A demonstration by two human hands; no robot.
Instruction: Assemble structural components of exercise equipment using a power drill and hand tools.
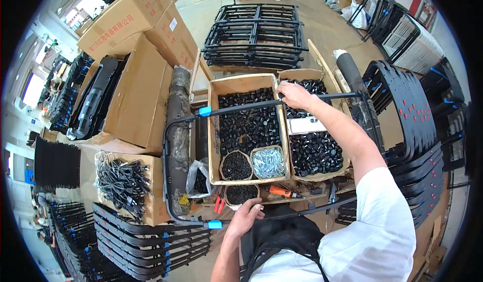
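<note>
A large black tubular frame [241, 107] with blue clips lies across the workbench, over the parts boxes. At its far bar, my right hand [296, 96] is closed, fingertips together beside the rim of a wooden box [213, 136]; what they pinch is hidden. My left hand [245, 216] is closed near the frame's near bar, fingers curled around something small that I cannot make out. Black plastic caps [246, 126] fill much of the wooden box, along with containers of dark screws [236, 167] and silver screws [268, 164]. Another container of dark screws [241, 194] stands beside my left hand.
A carton of black caps [316, 156] holds a white rectangular device [306, 125]. An orange power tool [283, 191] and red-handled pliers [220, 204] lie nearby. Coiled cables [123, 181], stacked black frames [254, 35] and curved black panels [410, 106] surround the bench.
</note>
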